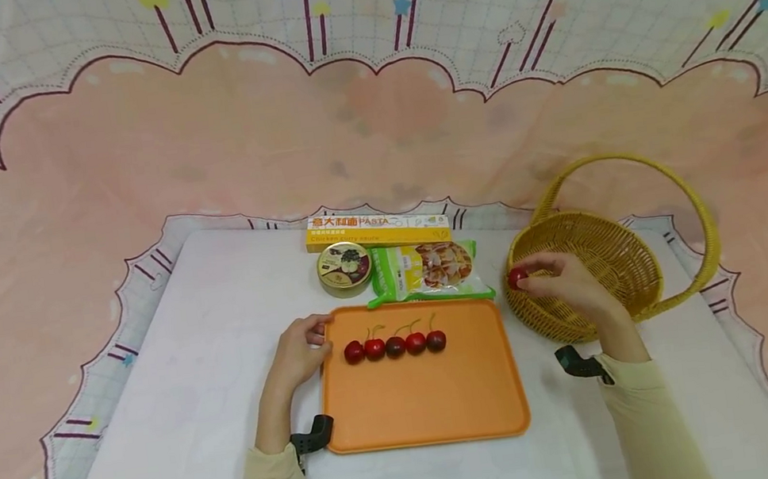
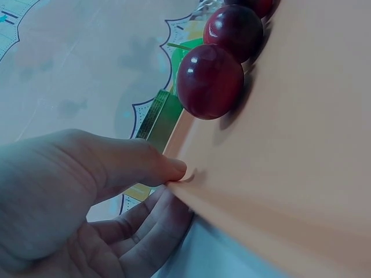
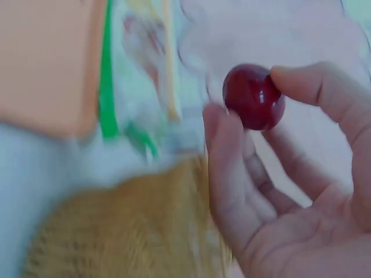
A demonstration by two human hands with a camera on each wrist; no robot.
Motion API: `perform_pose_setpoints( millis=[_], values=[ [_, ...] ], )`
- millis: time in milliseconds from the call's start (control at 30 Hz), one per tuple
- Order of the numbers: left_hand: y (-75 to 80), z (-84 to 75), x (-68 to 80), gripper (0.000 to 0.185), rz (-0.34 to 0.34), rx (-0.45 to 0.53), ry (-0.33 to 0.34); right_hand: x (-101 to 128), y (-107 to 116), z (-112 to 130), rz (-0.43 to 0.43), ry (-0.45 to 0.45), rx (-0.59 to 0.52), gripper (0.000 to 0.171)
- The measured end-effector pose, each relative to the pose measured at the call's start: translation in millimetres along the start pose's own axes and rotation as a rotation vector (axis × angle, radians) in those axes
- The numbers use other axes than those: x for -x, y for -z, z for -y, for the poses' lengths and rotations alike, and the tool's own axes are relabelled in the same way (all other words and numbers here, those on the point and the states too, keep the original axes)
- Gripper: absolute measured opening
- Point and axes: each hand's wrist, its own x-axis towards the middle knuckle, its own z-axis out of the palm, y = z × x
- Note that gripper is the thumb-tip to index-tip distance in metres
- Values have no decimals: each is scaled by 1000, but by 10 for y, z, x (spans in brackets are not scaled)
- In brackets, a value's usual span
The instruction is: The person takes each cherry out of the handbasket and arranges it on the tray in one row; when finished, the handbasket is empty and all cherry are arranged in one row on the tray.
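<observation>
My right hand [image 1: 581, 291] pinches a dark red cherry [image 1: 516, 278] between thumb and fingertips, above the left rim of a yellow woven basket [image 1: 633, 253]. In the right wrist view that cherry [image 3: 253, 95] looks round and glossy, with no stem showing. My left hand [image 1: 297, 354] holds the upper left corner of an orange tray [image 1: 424, 402]. The left wrist view shows the thumb [image 2: 148, 165] on top of the tray's rim and the other fingers beneath it. A row of several stemmed cherries [image 1: 396, 347] lies along the tray's upper part.
Behind the tray lie a pasta box [image 1: 376, 231], a round tin [image 1: 344, 268] and a green and white food packet [image 1: 431, 270]. The basket's tall handle [image 1: 705, 220] arches up on the right. A white table [image 1: 183, 360] lies beneath everything, with a patterned cloth [image 1: 257, 143] behind.
</observation>
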Motion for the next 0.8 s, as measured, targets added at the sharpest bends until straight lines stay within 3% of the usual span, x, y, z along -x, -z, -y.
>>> perform_pose_setpoints(
  millis=[167,367,533,800],
  values=[
    [8,5,0,39,-8,2,-19,-37,-487,10,-40,-50,64,35],
    [-5,16,23,39,-6,7,-1,-48,-934,-158,-77,-122,100,29],
    [17,25,32,38,-13,17,-8,-42,-1117,-304,-113,-157,127,26],
    [35,17,44,41,-13,14,-10,-36,-1176,-368,-127,-148,160,22]
  ],
)
